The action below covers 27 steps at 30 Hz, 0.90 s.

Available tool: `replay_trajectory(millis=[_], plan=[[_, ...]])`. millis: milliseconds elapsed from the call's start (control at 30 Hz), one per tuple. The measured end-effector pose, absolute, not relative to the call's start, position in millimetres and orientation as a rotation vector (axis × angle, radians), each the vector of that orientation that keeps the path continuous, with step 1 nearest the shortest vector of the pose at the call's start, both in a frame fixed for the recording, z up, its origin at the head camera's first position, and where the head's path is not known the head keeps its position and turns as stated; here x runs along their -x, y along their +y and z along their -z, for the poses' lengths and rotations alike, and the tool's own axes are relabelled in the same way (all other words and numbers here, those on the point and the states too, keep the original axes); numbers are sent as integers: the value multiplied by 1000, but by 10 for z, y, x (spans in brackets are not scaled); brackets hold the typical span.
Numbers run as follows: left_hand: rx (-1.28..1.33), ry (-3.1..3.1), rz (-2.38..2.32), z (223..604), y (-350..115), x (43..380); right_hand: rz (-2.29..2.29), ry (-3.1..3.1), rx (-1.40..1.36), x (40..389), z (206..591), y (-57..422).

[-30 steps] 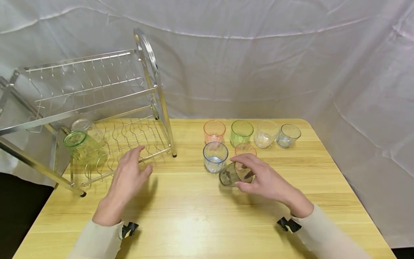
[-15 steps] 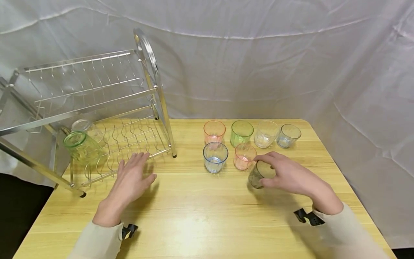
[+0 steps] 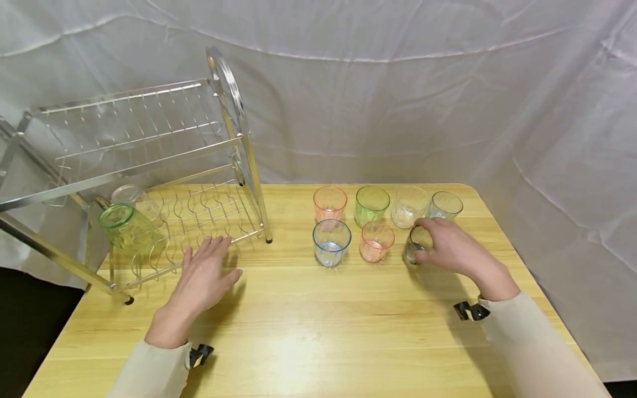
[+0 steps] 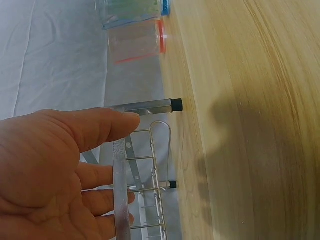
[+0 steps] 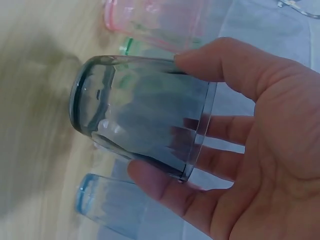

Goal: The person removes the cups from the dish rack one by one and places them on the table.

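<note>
My right hand (image 3: 455,249) grips a smoky grey glass tumbler (image 5: 140,112) near its rim, thumb on one side and fingers on the other. The tumbler's base is low over the wooden table, right of a small pink glass (image 3: 376,249). Left of the pink glass stands a blue-rimmed glass (image 3: 330,251). Behind them are a red-rimmed glass (image 3: 329,207), a green glass (image 3: 371,213), a clear glass (image 3: 404,214) and a bluish glass (image 3: 440,209). My left hand (image 3: 199,282) holds nothing, its fingers extended at the lower front bar of a metal dish rack (image 3: 256,193).
On the rack's lower tier, at its left end, a green glass (image 3: 126,235) leans bottom up beside a clear glass (image 3: 130,193). The rack's upper tier overhangs them. A pale cloth curtain (image 3: 388,110) hangs behind the wooden table (image 3: 298,342).
My right hand has carried the grey tumbler rightward, then back toward the row of glasses, tipping it from lying sideways to nearly upright. The left hand has shifted slightly, fingers lower and flatter.
</note>
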<state>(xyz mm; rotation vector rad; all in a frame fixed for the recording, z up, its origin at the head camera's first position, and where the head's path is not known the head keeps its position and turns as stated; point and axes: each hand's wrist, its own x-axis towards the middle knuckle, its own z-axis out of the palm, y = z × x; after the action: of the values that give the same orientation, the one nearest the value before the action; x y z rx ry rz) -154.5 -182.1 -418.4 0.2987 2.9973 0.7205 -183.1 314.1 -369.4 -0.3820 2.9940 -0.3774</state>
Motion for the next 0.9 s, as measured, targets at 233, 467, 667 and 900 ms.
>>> replay_trajectory(millis=[233,467,667,900], plan=[[-294,3005,-721,4208,-1817,1559,387,2978,349,1911,3805,3152],[-303,3012,-714,4215,-1822,1557,385,2973,328,1939,3862,3155],[-309,3017,-700,4222,-1815,1567,377,2977,322,1961,3895,3157],[-318,3024,-688,4219,-1822,1563,378,2958,307,1991,3899,3152]])
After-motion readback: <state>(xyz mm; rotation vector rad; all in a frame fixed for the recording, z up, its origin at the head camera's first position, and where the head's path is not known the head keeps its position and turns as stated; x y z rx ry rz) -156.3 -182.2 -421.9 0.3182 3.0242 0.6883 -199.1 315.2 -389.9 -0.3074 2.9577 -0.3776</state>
